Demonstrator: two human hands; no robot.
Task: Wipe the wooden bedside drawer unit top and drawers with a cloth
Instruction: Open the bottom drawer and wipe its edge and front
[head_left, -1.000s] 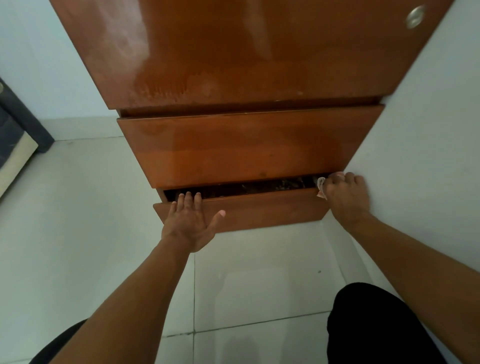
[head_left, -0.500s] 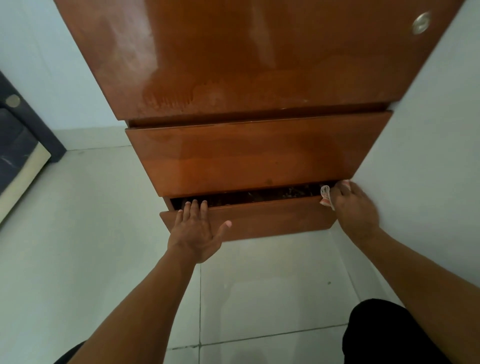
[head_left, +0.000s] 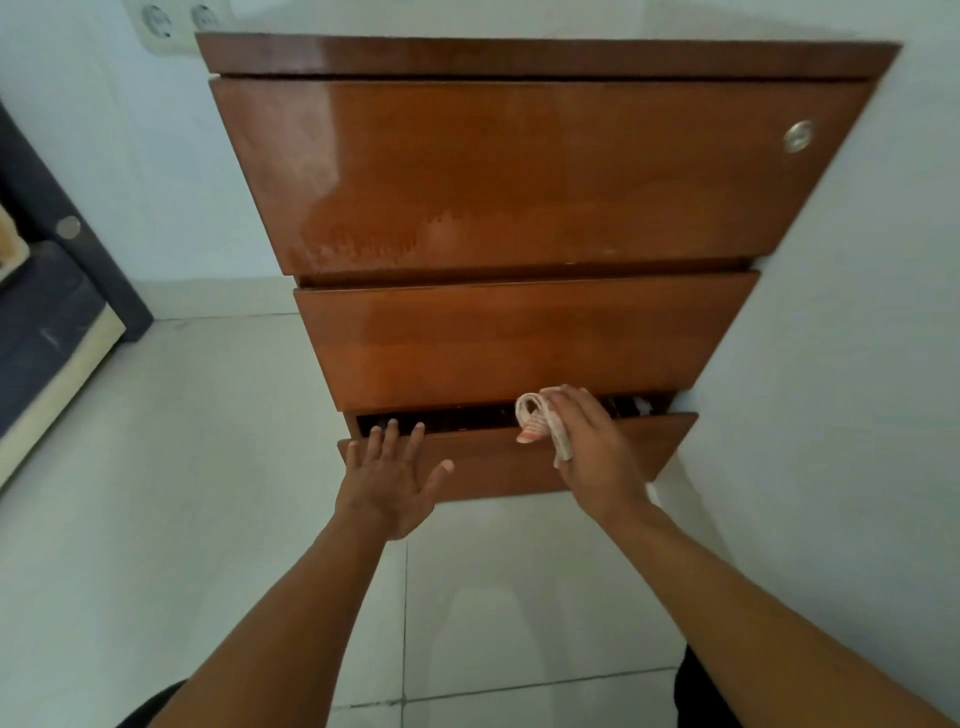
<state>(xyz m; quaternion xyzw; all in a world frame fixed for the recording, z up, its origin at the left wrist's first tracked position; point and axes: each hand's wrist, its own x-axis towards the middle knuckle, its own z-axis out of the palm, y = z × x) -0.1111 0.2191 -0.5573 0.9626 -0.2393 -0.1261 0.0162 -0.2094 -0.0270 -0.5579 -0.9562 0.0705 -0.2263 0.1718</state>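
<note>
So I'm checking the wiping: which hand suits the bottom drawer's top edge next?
Right hand: it holds the cloth on the bottom drawer edge. Left hand is bare, bracing the front.

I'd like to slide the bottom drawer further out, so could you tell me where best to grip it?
Grip the top edge of the bottom drawer from above, fingers hooked into the open gap behind it. No handle shows on its flat front, and the left hand already has fingertips over that edge. Stay left of the right hand and its cloth.
</note>
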